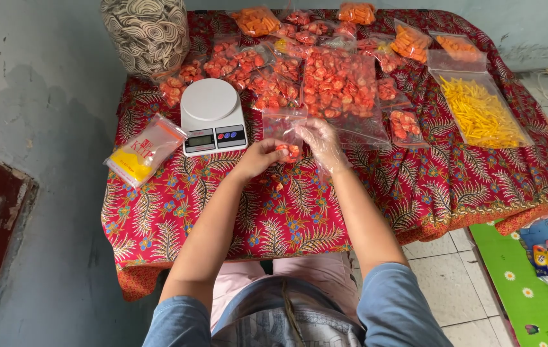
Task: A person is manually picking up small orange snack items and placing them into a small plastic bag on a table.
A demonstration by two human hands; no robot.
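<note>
Your left hand pinches a small bag with few red snacks, your gloved right hand holds it open; many filled bags lie far, the big bag stays full.

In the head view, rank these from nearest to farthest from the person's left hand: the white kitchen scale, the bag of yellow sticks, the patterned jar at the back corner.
From the left hand:
1. White kitchen scale, just beyond it on its left.
2. Patterned jar, at the table's far left corner, behind the scale.
3. Bag of yellow sticks, across the table on the right side.
</note>
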